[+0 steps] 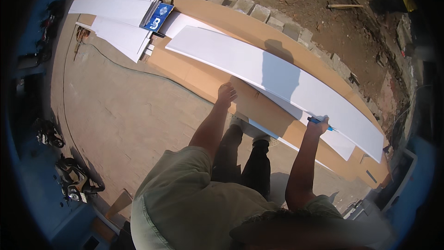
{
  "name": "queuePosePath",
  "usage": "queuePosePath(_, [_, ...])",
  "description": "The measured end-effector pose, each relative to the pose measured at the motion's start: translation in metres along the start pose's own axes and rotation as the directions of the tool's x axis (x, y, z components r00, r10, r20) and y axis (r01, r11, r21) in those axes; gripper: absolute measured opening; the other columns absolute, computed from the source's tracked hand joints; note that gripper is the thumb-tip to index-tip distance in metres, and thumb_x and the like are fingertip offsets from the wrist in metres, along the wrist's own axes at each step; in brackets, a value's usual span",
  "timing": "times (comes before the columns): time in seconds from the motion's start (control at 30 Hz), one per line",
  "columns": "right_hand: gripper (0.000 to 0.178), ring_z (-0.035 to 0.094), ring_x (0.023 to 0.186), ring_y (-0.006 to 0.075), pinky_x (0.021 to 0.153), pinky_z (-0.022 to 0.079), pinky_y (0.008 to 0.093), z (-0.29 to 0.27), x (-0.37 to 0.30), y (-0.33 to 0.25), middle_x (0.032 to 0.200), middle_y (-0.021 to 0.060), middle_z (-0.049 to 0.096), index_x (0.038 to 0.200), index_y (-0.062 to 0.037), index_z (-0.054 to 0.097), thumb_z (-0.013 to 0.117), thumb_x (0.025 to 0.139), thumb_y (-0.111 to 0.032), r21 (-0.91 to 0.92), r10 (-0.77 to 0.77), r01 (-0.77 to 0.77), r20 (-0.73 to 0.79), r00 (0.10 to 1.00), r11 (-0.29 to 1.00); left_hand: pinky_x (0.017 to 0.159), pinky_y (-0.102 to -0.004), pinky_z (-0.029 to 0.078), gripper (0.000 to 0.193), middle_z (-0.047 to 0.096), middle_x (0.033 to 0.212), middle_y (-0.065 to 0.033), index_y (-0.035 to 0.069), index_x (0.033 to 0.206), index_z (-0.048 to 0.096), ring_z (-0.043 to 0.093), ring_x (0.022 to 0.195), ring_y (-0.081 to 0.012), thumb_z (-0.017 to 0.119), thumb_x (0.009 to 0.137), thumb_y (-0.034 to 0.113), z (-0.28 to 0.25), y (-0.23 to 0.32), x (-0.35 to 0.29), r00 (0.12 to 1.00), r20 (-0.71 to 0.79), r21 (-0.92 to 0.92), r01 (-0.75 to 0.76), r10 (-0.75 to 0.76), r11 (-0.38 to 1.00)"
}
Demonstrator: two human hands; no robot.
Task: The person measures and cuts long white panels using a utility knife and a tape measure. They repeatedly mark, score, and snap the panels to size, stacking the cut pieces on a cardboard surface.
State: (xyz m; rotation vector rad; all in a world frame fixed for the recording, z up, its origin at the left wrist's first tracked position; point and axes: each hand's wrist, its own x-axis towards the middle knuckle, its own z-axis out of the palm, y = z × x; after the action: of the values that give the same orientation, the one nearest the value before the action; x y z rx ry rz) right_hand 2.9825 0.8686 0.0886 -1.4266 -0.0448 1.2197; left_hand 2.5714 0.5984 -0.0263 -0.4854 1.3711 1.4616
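Observation:
My right hand point(318, 126) is closed around a slim blue utility knife point(329, 128), at the near edge of a long white panel point(226, 52). My left hand point(226, 92) hovers near the brown cardboard point(199, 75), its fingers loosely bent and slightly apart, with nothing visible in them. The panel lies at a slant across the cardboard and over another white sheet point(344, 145). The shadow of a head falls across the panel's middle.
More white panels point(111, 9) lie at the far left, with a blue printed package point(159, 17) on their end. Concrete blocks point(243, 5) line the far side, beyond which is bare soil. A dark cable point(134, 70) crosses the pavement. Motorcycles point(76, 180) stand at the left.

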Motion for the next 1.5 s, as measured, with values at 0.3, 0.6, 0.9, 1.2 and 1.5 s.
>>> queuePosePath(0.3, [0.024,0.064,0.099,0.0256,0.078,0.054,0.0437,0.024,0.060,0.197,0.119,0.0102,0.064,0.133,-0.0079,0.057,0.064,0.117,-0.025,-0.051,0.368,-0.367,0.020,0.930,0.929,0.082,-0.0451,0.064,0.044,0.070,0.121,-0.0190,0.006,0.137,0.064,0.075,0.103,-0.0313,0.068,0.111,0.041,0.064,-0.014,0.182,0.942,-0.332,-0.035,0.045,-0.054,0.998])
queuePosePath(0.6, [0.032,0.061,0.109,0.0234,0.092,0.053,0.0443,0.014,0.067,0.173,0.122,0.0074,0.061,0.140,-0.0095,0.056,0.068,0.115,-0.026,0.002,0.409,-0.413,-0.150,0.900,0.911,0.105,-0.0531,0.063,0.045,0.065,0.146,-0.0296,-0.004,0.140,0.065,0.070,0.126,-0.0436,0.072,0.105,0.023,0.114,-0.028,0.201,0.816,-0.561,0.384,0.113,0.135,0.916])
queuePosePath(0.9, [0.029,0.063,0.081,0.0233,0.066,0.055,0.0390,0.044,0.090,0.125,0.111,0.0093,0.062,0.127,-0.0074,0.060,0.077,0.106,-0.016,-0.041,0.349,-0.364,-0.202,0.915,0.931,0.088,-0.0489,0.065,0.053,0.071,0.103,0.0034,0.013,0.137,0.067,0.072,0.105,-0.0226,0.061,0.111,0.059,0.074,-0.013,0.273,0.867,-0.410,-0.199,0.217,-0.283,0.956])
queuePosePath(1.2, [0.030,0.059,0.071,0.0186,0.057,0.052,0.0351,0.030,0.118,0.094,0.100,0.0073,0.062,0.128,-0.0070,0.062,0.076,0.102,-0.012,-0.009,0.353,-0.357,-0.134,0.926,0.934,0.114,-0.0672,0.060,0.046,0.069,0.146,-0.0161,-0.001,0.144,0.062,0.066,0.140,-0.0420,0.053,0.115,0.033,0.122,-0.083,0.258,0.983,0.181,-0.145,0.054,-0.027,0.988])
queuePosePath(1.5, [0.022,0.074,0.088,0.0211,0.071,0.058,0.0420,-0.077,0.171,0.064,0.107,0.0070,0.073,0.120,-0.0098,0.070,0.078,0.105,-0.024,-0.467,0.420,-0.339,0.078,0.904,0.817,0.112,-0.0642,0.062,0.055,0.067,0.150,-0.0237,-0.002,0.147,0.062,0.068,0.137,-0.0439,0.048,0.117,0.042,0.246,-0.171,0.154,0.987,-0.157,-0.237,0.002,-0.040,0.971])
